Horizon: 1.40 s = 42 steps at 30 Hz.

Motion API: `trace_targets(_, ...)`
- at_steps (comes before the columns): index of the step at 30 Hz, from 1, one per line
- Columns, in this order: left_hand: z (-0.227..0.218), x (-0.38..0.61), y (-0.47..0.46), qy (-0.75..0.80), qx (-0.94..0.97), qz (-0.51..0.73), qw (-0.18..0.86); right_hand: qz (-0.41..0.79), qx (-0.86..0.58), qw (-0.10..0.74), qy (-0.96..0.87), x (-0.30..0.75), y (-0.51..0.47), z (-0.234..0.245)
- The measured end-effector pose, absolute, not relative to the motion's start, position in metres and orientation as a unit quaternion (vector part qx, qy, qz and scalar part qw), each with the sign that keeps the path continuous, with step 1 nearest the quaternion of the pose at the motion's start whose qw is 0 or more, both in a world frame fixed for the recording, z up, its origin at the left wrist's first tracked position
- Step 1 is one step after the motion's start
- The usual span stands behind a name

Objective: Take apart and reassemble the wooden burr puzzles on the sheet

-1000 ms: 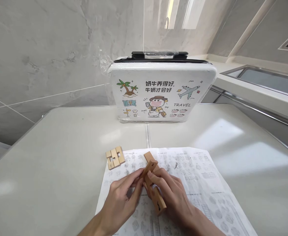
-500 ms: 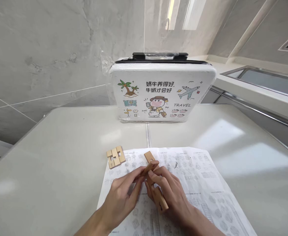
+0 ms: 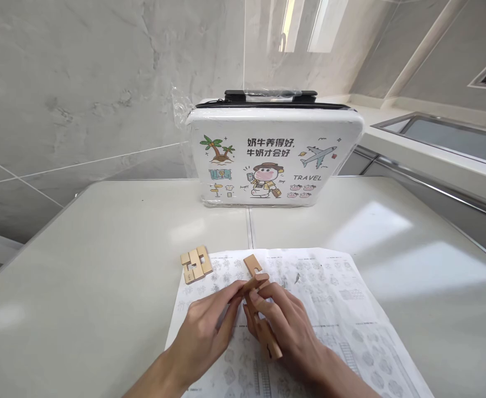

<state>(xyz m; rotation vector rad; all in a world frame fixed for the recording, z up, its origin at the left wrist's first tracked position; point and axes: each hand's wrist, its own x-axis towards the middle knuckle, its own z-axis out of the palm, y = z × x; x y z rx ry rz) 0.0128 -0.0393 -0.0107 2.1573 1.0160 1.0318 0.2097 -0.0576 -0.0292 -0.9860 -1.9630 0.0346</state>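
Note:
My left hand [image 3: 204, 326] is closed on one end of a flat wooden puzzle piece [image 3: 259, 281] with a rounded tip. Closed around a longer notched wooden piece [image 3: 269, 341] is my right hand [image 3: 290, 326], its thumb and fingertips close to where the two pieces cross. A small dark mark shows on the near end of the longer piece. Just beyond my fingers, another notched wooden part [image 3: 252, 264] sticks out; whether it joins the held pieces is hidden. Both hands are above a printed sheet [image 3: 326, 337] with many small diagrams.
Several interlocked wooden pieces [image 3: 195, 264] lie flat at the sheet's far left corner. A white cartoon-printed case [image 3: 274, 155] with a black handle, wrapped in clear plastic, stands at the back of the white table [image 3: 102, 276] before a grey wall [image 3: 81, 83].
The rounded piece in my left hand has tilted slightly, and the longer piece's near end has shifted a little to the left. Both hands keep their hold.

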Motion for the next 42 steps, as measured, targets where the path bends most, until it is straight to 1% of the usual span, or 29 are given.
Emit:
trace_targets(2,-0.010,0.013,-0.040,0.382,0.797,0.380,0.272,0.014,-0.396,0.460,-0.794,0.210,-0.058,-0.028)
trace_targets(7,-0.002,0.019,-0.044,0.456,0.719,0.358,0.384,-0.005,-0.403,0.450,-0.797,0.209,-0.058,-0.027)
trace_targets(10,-0.001,0.021,-0.045,0.464,0.704,0.357,0.402,-0.009,-0.398,0.447,-0.801,0.210,-0.057,-0.026)
trace_targets(17,-0.008,0.016,-0.042,0.408,0.776,0.371,0.308,-0.010,-0.380,0.464,-0.800,0.211,-0.057,-0.026)
trace_targets(21,-0.011,0.016,-0.040,0.371,0.807,0.392,0.241,0.021,-0.378,0.495,-0.782,0.210,-0.058,-0.030)
trace_targets(23,-0.011,0.016,-0.039,0.360,0.810,0.404,0.227,0.043,-0.384,0.507,-0.770,0.209,-0.059,-0.032)
trace_targets(25,-0.009,0.017,-0.040,0.379,0.793,0.399,0.263,0.053,-0.393,0.509,-0.764,0.208,-0.059,-0.034)
trace_targets(29,-0.002,0.021,-0.044,0.455,0.712,0.365,0.391,0.023,-0.395,0.497,-0.772,0.207,-0.059,-0.033)
trace_targets(31,0.002,0.023,-0.045,0.479,0.689,0.361,0.407,0.004,-0.389,0.492,-0.779,0.208,-0.058,-0.030)
trace_targets(36,-0.001,0.023,-0.047,0.487,0.697,0.355,0.387,0.001,-0.387,0.480,-0.787,0.210,-0.056,-0.025)
trace_targets(40,-0.008,0.016,-0.041,0.459,0.746,0.377,0.301,0.035,-0.381,0.509,-0.771,0.206,-0.060,-0.025)
trace_targets(42,-0.008,0.013,-0.035,0.489,0.731,0.392,0.268,0.047,-0.376,0.518,-0.767,0.204,-0.063,-0.025)
